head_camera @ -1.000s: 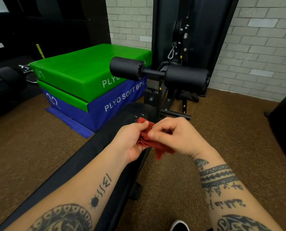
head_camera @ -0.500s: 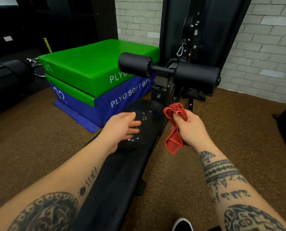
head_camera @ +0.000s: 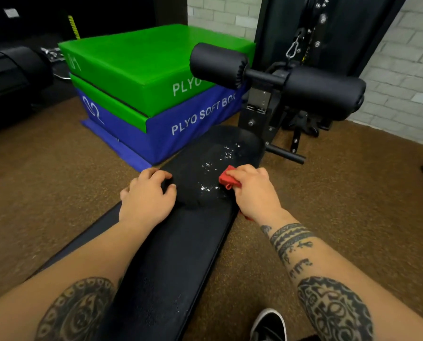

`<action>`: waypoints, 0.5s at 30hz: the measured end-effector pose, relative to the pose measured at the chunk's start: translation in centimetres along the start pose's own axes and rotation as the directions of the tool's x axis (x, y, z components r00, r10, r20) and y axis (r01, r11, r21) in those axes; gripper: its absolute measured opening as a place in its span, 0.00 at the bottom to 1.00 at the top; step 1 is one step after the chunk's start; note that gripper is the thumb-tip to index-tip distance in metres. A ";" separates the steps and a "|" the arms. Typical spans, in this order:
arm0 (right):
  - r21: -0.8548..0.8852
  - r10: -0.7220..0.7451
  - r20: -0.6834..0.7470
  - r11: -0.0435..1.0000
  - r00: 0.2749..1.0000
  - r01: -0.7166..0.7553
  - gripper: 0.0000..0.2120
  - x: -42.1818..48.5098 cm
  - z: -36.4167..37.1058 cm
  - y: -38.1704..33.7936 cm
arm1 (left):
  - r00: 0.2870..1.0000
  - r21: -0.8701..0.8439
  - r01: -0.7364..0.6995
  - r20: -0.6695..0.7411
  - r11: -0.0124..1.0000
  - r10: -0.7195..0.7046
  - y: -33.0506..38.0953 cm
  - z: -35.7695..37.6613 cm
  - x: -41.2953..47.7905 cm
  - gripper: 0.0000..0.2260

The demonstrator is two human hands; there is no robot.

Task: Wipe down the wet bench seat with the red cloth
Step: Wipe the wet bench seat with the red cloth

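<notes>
A long black padded bench (head_camera: 171, 254) runs from the lower left toward the middle. Its rounded seat pad (head_camera: 220, 153) at the far end glistens with water droplets. My right hand (head_camera: 253, 190) grips the bunched red cloth (head_camera: 227, 179) and presses it onto the right side of the wet seat. My left hand (head_camera: 147, 193) rests on the seat's left edge, fingers curled over the rim.
Two black foam leg rollers (head_camera: 274, 77) stand on a post just beyond the seat. A stack of green and blue plyo soft boxes (head_camera: 141, 89) sits to the left. Brown rubber floor (head_camera: 341, 193) surrounds the bench. My shoe (head_camera: 269, 324) is at the bottom.
My right hand has come down from beside the bench and set the red cloth on the wet seat. My left hand has dropped onto the seat's left edge.
</notes>
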State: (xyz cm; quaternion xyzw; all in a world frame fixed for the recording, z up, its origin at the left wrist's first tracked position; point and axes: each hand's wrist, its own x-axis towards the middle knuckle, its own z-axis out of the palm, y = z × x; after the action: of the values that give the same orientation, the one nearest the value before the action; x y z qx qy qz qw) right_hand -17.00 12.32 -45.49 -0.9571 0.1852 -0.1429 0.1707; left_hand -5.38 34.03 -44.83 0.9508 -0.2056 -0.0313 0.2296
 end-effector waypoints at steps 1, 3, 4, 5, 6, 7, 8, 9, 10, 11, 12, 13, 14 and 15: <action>-0.002 -0.032 0.003 0.999 0.999 0.032 0.20 0.2 0.2 0.1 | 1.000 0.005 -0.001 -0.001 1.000 0.001 -0.1 0.1 0.0 0.16; 0.048 -0.115 0.042 0.992 0.992 0.113 0.20 0.5 -0.1 0.4 | 1.000 0.011 0.000 -0.001 1.000 0.000 -0.2 0.2 0.0 0.16; 0.082 -0.163 0.080 0.984 0.983 0.157 0.21 0.5 -0.5 0.6 | 1.000 0.014 -0.001 -0.005 1.000 0.001 -0.2 0.1 0.0 0.16; 0.112 -0.208 0.133 0.975 0.969 0.194 0.23 0.5 -1.1 0.7 | 1.000 0.015 -0.004 -0.011 1.000 0.004 -0.2 0.1 0.0 0.16; 0.146 -0.237 0.204 0.967 0.950 0.210 0.23 0.4 -2.0 0.8 | 1.000 0.013 -0.003 -0.016 1.000 0.003 -0.2 0.2 0.0 0.16; 0.180 -0.239 0.287 0.965 0.928 0.192 0.23 0.4 -3.2 0.9 | 1.000 0.015 -0.003 -0.016 1.000 0.003 -0.2 0.2 0.0 0.16; 0.202 -0.214 0.371 0.968 0.904 0.146 0.23 0.3 -4.5 0.9 | 1.000 0.015 -0.001 -0.013 1.000 0.002 -0.2 0.2 -0.1 0.17; 0.215 -0.164 0.446 0.974 0.880 0.073 0.22 0.2 -5.7 1.1 | 1.000 0.015 -0.001 -0.012 1.000 0.002 -0.2 0.2 -0.1 0.17; 0.210 -0.107 0.482 0.978 0.870 0.004 0.21 0.1 -6.6 1.5 | 1.000 0.015 -0.002 -0.013 1.000 0.002 -0.2 0.3 -0.1 0.17; 0.200 -0.068 0.461 0.979 0.885 -0.029 0.20 0.1 -7.2 1.9 | 1.000 0.017 0.001 -0.017 1.000 -0.001 -0.2 0.2 0.0 0.17; 0.194 -0.037 0.398 0.980 0.917 -0.044 0.20 0.1 -7.4 2.3 | 1.000 0.018 0.006 -0.017 1.000 -0.006 -0.2 0.2 0.0 0.17; 0.213 -0.008 0.319 0.975 0.948 -0.063 0.21 0.1 -7.4 2.6 | 1.000 0.020 0.009 -0.014 1.000 -0.009 -0.2 0.2 0.0 0.17; 0.254 0.019 0.243 0.964 0.970 -0.083 0.22 0.2 -7.1 2.7 | 1.000 0.023 0.008 -0.011 1.000 -0.008 -0.2 0.3 0.0 0.17; 0.307 0.053 0.187 0.946 0.981 -0.110 0.22 0.5 -6.4 2.6 | 1.000 0.025 0.007 -0.010 1.000 -0.006 -0.2 0.3 0.0 0.17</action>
State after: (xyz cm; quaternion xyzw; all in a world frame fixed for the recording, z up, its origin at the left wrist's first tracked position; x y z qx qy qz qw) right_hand -19.56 8.08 -40.58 -0.9179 0.1837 -0.0782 0.3430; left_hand -5.40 34.06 -45.15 0.9544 -0.2016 -0.0246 0.2188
